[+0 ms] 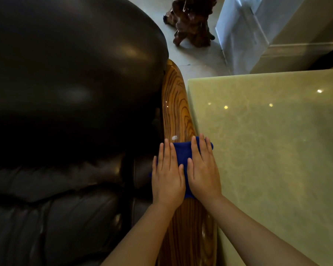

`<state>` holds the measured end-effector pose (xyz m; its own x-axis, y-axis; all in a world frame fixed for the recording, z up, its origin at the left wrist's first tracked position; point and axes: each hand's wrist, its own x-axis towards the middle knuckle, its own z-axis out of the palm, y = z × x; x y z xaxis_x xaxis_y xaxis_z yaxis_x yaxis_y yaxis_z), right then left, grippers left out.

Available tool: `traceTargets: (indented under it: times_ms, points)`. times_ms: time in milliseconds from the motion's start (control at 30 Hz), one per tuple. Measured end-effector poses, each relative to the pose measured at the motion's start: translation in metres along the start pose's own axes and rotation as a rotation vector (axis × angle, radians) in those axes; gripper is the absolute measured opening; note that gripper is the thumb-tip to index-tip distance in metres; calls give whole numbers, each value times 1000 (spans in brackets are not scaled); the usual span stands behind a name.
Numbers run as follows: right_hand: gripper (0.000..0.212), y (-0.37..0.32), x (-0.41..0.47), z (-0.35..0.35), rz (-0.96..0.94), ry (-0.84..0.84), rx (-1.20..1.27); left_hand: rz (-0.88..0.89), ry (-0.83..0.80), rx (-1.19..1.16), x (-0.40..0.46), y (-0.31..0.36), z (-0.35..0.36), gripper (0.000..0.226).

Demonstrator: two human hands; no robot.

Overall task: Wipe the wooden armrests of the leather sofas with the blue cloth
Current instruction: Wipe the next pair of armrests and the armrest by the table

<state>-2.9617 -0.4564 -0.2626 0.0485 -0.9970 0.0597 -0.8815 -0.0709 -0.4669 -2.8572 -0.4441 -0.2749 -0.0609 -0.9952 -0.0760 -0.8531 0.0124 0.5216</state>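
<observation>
A folded dark-blue cloth (182, 156) is pressed flat on the glossy striped wooden armrest (176, 108) by the left hand (167, 175) and right hand (203, 170), fingers outstretched toward 12 o'clock, nothing grasped.

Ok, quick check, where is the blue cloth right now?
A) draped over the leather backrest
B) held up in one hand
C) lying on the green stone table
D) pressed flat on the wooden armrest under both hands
D: the blue cloth lies across the wooden armrest, with the left hand and right hand flat on top, palms down, side by side.
</observation>
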Motion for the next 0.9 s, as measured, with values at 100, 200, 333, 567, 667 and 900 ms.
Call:
traceTargets:
  times_ms: [100,200,333,567,667,900]
  points:
    - [55,0,19,0,7,-14,16,15,-8,-40,19,0,-4,59]
    - [54,2,39,1,-8,-27,38,19,-2,-67,39,2,-8,58]
    - [55,4,63,2,5,-39,127,26,4,-89,63,5,-13,58]
    - [56,9,96,3,12,-77,253,39,35,-37,95,6,-14,58]
    - [55,13,108,6,5,-70,309,41,54,-37,106,8,-14,57]
    - [52,14,133,9,-23,-51,352,34,82,17,127,10,-18,57]
